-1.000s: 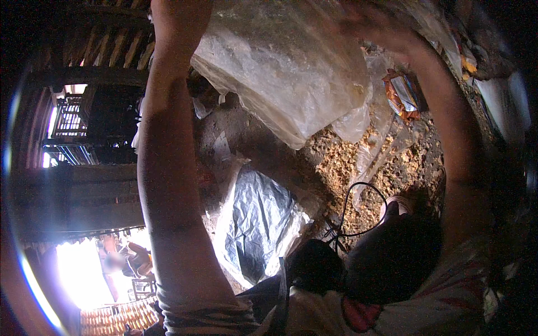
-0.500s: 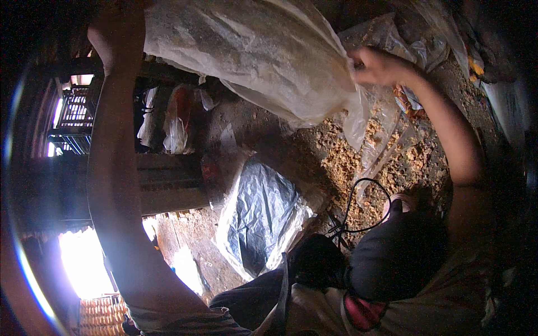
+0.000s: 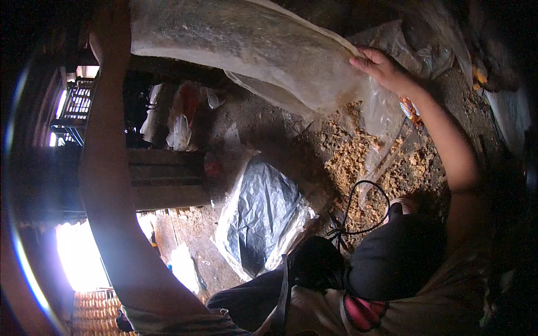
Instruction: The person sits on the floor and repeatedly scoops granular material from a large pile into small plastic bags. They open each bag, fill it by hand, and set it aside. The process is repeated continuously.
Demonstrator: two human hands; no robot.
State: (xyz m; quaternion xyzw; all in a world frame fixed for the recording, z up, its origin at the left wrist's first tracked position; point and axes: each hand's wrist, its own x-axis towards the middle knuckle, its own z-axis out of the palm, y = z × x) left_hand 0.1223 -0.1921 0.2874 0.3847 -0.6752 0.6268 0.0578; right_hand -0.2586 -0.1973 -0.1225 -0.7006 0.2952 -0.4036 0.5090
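A large cloudy, dirty plastic sheet [image 3: 241, 47] stretches across the upper part of the view, between my raised arms. My right hand [image 3: 381, 67] pinches its right edge, thumb and fingers closed on it. My left arm reaches far up along the left side. The left hand [image 3: 106, 36] is at the sheet's left end, in deep shadow, and its fingers are hidden. The sheet's lower edge hangs loose above the ground. Beneath its right end, a thinner clear plastic piece [image 3: 381, 112] trails over light brown crumbly bits [image 3: 403, 171].
A silvery-grey plastic bag [image 3: 260, 210] lies flat before my knees. A black cord loop [image 3: 367, 182] rests by my foot. Dark wooden beams [image 3: 168, 173] run at the left, above a bright opening [image 3: 81, 255] and woven basketwork [image 3: 95, 313]. Crumpled clear plastic [image 3: 431, 61] is at the far right.
The sheet has been pulled up and drawn tauter, its lower edge rising on the right. My left arm has shifted slightly left; my right hand still grips the edge.
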